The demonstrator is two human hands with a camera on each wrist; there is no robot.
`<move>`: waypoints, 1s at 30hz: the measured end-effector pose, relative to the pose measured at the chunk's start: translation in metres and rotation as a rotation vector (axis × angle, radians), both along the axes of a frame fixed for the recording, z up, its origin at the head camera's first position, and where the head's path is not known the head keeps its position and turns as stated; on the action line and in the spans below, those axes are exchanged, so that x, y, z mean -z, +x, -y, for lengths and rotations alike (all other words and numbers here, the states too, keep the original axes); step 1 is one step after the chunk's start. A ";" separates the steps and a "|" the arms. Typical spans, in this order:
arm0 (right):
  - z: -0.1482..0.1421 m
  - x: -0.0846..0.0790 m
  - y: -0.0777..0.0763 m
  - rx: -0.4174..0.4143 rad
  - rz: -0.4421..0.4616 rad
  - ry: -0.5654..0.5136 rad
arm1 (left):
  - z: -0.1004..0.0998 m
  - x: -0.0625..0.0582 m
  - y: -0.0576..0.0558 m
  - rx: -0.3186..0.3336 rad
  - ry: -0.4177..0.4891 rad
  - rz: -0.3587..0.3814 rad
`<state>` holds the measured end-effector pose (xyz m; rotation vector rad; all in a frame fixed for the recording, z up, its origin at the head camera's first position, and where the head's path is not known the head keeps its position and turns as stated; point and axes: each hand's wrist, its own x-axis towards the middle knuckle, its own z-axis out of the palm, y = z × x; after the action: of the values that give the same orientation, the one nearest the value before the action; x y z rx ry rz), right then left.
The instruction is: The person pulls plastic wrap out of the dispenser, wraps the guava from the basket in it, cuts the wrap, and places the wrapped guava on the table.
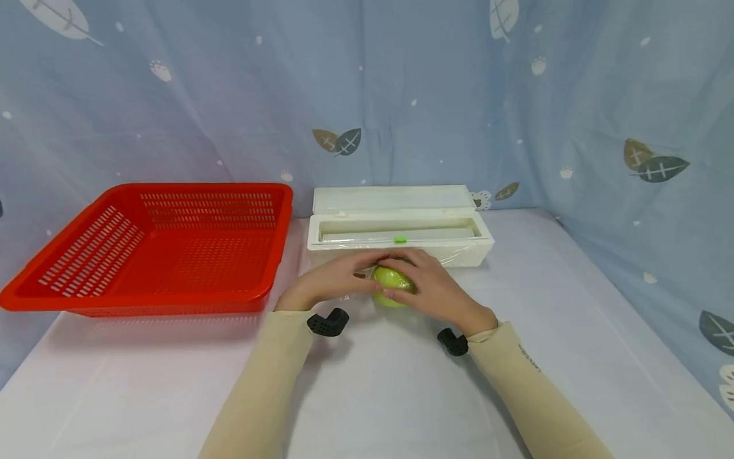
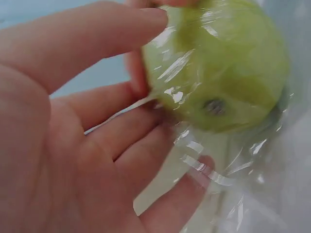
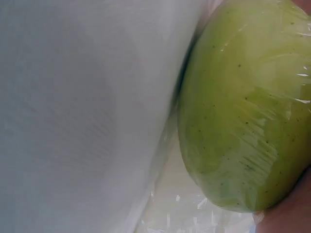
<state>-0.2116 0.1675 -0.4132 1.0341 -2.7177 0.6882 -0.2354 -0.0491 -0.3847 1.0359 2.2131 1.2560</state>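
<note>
A green fruit (image 1: 392, 284) with fine dark specks sits on the white cloth, partly covered in clear plastic wrap (image 2: 206, 170). My right hand (image 1: 432, 287) curls round its right side, thumb in front and fingers over the top. From the left my left hand (image 1: 338, 277) reaches in, its thumb at the fruit's side and its fingers bent into the wrap. In the left wrist view, a dark end spot shows on the fruit (image 2: 228, 73), and loose film hangs below it. The right wrist view shows film creased tightly over the fruit's skin (image 3: 238, 116).
Right behind the hands stands a white wrap dispenser box (image 1: 395, 245), lid raised, with a roll inside, a small green slider (image 1: 400, 240) and film over its front. A red plastic basket (image 1: 258, 296) is at the left. A blue patterned curtain (image 1: 401, 95) hangs behind the table.
</note>
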 end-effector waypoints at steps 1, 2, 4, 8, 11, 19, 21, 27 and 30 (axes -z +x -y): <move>0.001 0.000 0.000 0.006 -0.003 0.000 | 0.002 0.001 -0.001 -0.036 -0.021 0.006; 0.001 0.000 0.001 0.014 -0.004 0.000 | 0.005 0.002 -0.002 -0.072 -0.047 -0.003; 0.002 -0.001 0.001 0.022 -0.004 0.007 | 0.007 0.004 -0.004 -0.166 -0.100 -0.021; 0.003 -0.003 0.001 0.017 -0.016 0.029 | 0.004 0.007 -0.007 -0.302 -0.148 -0.162; 0.003 -0.004 0.001 0.005 -0.034 0.027 | -0.001 0.007 -0.007 -0.374 -0.151 -0.283; 0.006 -0.002 -0.001 -0.003 -0.072 0.048 | -0.017 0.005 0.000 -0.441 -0.151 -0.557; 0.007 -0.002 -0.001 0.002 -0.080 0.051 | -0.021 0.007 0.000 -0.431 -0.179 -0.638; 0.007 -0.001 -0.001 0.023 -0.089 0.048 | -0.035 0.015 0.001 -0.397 -0.283 -0.770; 0.007 0.000 -0.001 0.029 -0.096 0.055 | -0.038 0.020 0.002 -0.388 -0.296 -0.825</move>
<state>-0.2127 0.1607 -0.4132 1.0103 -2.6772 0.5470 -0.2338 -0.0112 -0.4046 1.1689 3.2239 0.6193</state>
